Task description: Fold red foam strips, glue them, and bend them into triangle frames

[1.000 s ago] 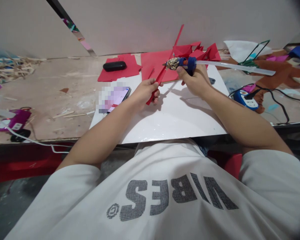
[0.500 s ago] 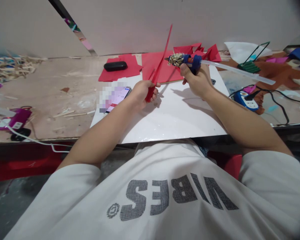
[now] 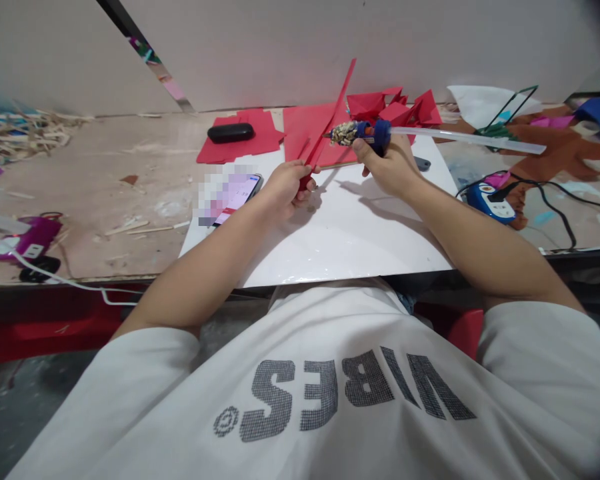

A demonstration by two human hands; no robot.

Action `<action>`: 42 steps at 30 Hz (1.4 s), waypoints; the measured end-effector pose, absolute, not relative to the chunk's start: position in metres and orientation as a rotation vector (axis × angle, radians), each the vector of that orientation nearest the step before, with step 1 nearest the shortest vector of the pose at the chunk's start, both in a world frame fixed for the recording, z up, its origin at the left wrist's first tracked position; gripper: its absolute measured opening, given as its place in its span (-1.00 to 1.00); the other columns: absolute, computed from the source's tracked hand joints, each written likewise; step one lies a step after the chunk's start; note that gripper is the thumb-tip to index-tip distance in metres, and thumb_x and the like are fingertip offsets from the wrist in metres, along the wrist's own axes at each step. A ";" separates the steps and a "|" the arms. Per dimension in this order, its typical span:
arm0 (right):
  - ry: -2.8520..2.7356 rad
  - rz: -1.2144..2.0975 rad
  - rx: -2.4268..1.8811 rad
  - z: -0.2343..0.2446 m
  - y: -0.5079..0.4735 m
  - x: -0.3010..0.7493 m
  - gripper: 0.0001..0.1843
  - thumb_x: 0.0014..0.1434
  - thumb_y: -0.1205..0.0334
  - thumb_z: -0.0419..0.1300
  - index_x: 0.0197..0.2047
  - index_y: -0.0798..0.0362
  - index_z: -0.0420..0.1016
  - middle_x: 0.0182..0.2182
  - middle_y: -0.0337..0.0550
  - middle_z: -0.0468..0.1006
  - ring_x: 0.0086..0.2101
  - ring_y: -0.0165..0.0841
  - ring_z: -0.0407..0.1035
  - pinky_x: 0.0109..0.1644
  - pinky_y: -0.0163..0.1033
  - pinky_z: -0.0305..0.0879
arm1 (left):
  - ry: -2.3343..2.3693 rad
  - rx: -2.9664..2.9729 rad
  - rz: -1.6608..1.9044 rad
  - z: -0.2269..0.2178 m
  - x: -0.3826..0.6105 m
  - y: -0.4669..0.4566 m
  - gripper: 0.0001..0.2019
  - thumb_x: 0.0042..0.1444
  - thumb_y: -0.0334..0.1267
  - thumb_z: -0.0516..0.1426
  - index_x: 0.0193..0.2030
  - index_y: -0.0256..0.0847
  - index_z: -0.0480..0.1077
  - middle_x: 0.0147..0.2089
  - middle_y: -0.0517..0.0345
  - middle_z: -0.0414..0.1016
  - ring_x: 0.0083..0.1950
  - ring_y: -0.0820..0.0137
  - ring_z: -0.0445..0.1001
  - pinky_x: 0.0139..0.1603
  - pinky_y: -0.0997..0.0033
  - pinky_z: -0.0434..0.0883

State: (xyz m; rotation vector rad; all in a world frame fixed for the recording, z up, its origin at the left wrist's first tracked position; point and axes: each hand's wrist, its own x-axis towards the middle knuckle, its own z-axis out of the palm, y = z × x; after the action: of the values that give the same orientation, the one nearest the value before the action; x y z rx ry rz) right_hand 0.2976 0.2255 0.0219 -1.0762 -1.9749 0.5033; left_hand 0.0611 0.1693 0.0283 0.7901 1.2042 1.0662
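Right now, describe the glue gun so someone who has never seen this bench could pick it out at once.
Start at the white board in the middle of the bench. Above its far edge the right hand grips the blue glue gun. Nothing else nearby has a long clear glue stick jutting out to the right and a crusted nozzle pointing at the red paper strip.

A pale wooden counter point(image 3: 130, 200) runs along the wall. On it lie a white sheet point(image 3: 340, 233), a phone point(image 3: 233, 197), red paper point(image 3: 245, 137) under a black case point(image 3: 230, 132), wood scraps point(image 3: 20, 130) far left, a purple plug strip point(image 3: 25, 243) and a blue one point(image 3: 490, 200) at right.
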 end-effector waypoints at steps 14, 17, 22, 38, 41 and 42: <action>-2.005 0.469 -1.093 0.021 0.228 0.299 -0.20 0.37 -0.74 0.08 -0.16 -0.12 0.54 -0.37 -0.04 0.57 -0.11 0.06 0.60 0.04 0.12 0.66 | 1.173 0.814 1.040 0.022 0.058 0.173 -0.97 0.19 -0.36 0.23 -0.27 -0.18 0.46 -0.57 0.27 0.36 -0.68 0.58 0.11 -0.67 0.51 -0.01; -2.000 0.466 -1.112 0.021 0.228 0.299 -0.21 0.37 -0.74 0.08 -0.20 -0.14 0.53 -0.37 -0.03 0.58 -0.11 0.06 0.58 0.04 0.13 0.65 | 1.174 0.823 1.046 0.022 0.059 0.172 -0.95 0.22 -0.38 0.21 -0.28 -0.21 0.49 -0.56 0.26 0.36 -0.67 0.59 0.11 -0.67 0.52 0.01; -1.992 0.400 -1.113 0.016 0.232 0.301 -0.21 0.38 -0.73 0.06 -0.28 -0.14 0.47 -0.42 -0.03 0.55 -0.14 0.06 0.57 0.07 0.15 0.63 | 1.189 0.832 1.044 0.026 0.059 0.169 -0.94 0.28 -0.36 0.22 -0.25 -0.19 0.50 -0.56 0.26 0.36 -0.68 0.59 0.12 -0.68 0.55 -0.01; -2.078 0.275 -1.148 0.017 0.229 0.299 -0.31 0.50 -0.53 0.11 -0.24 -0.06 0.52 -0.44 -0.05 0.49 -0.15 0.03 0.54 -0.01 0.04 0.44 | 1.182 0.854 1.057 0.033 0.059 0.163 -0.91 0.30 -0.39 0.19 -0.18 -0.26 0.56 -0.55 0.31 0.26 -0.67 0.62 -0.01 -0.67 0.59 -0.08; -2.104 0.259 -1.172 0.017 0.228 0.299 -0.33 0.50 -0.54 0.09 -0.23 -0.09 0.49 -0.42 -0.07 0.49 -0.18 0.00 0.50 -0.04 0.04 0.42 | 1.193 0.853 1.048 0.031 0.058 0.165 -0.97 0.19 -0.37 0.23 -0.25 -0.24 0.52 -0.56 0.31 0.25 -0.66 0.61 -0.04 -0.68 0.53 -0.10; -2.115 0.253 -1.184 0.017 0.227 0.298 -0.33 0.51 -0.54 0.09 -0.24 -0.09 0.47 -0.41 -0.08 0.48 -0.20 -0.02 0.48 -0.05 0.04 0.41 | 1.192 0.852 1.045 0.030 0.058 0.166 -0.98 0.15 -0.36 0.24 -0.27 -0.23 0.51 -0.56 0.31 0.25 -0.67 0.61 -0.04 -0.68 0.52 -0.10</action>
State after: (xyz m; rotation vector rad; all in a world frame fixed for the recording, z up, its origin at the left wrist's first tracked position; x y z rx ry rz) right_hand 0.2985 0.2273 0.0172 -1.1844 -2.1147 0.2531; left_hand 0.0578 0.1662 0.0302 0.8523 1.1919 1.0451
